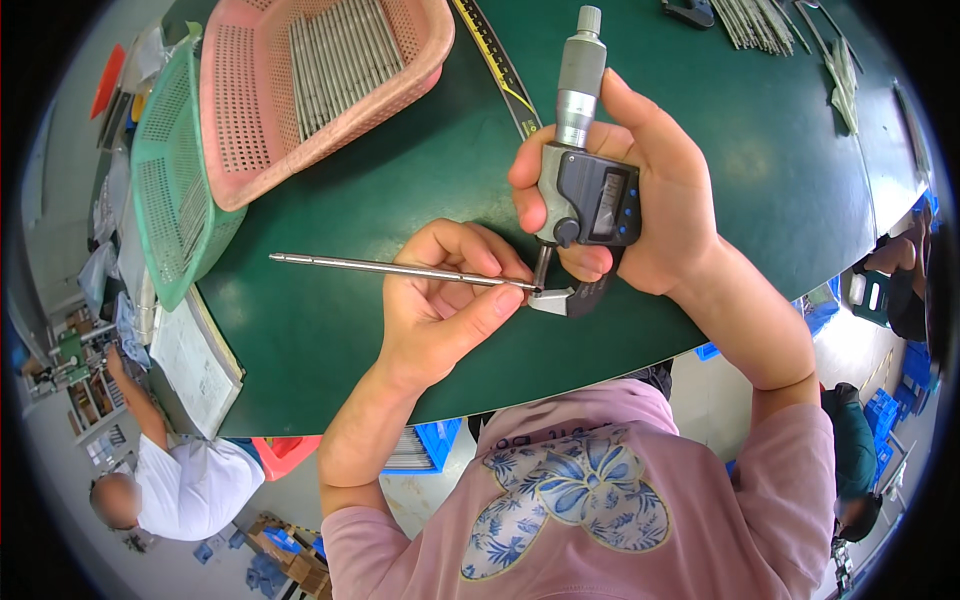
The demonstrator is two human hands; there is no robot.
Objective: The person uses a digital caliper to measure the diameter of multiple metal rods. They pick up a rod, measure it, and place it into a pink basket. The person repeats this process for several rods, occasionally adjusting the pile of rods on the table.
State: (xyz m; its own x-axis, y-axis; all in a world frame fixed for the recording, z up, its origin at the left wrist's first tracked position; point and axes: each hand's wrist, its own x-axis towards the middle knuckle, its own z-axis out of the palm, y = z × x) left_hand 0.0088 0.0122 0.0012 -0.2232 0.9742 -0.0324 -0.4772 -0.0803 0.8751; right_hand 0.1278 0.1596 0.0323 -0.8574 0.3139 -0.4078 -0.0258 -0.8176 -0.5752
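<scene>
A thin, steel-coloured metal rod [360,263] lies across the fingers of my left hand [440,300], which pinches it near its right end. That end sits at the jaws of a digital micrometer [590,195], by the anvil; whether the jaws touch it I cannot tell. Wrapped round the micrometer's body and frame is my right hand [665,180], with the grey thimble pointing away from me and the small display facing up. The micrometer's frame is partly hidden by my right fingers.
A pink basket [300,150] of similar rods stands on the green table [780,200], beside a green basket [165,180]. A black and yellow ruler [495,65] lies behind my hands. More rods [750,25] lie far right, and a paper pad [195,360] at left. Other people sit nearby.
</scene>
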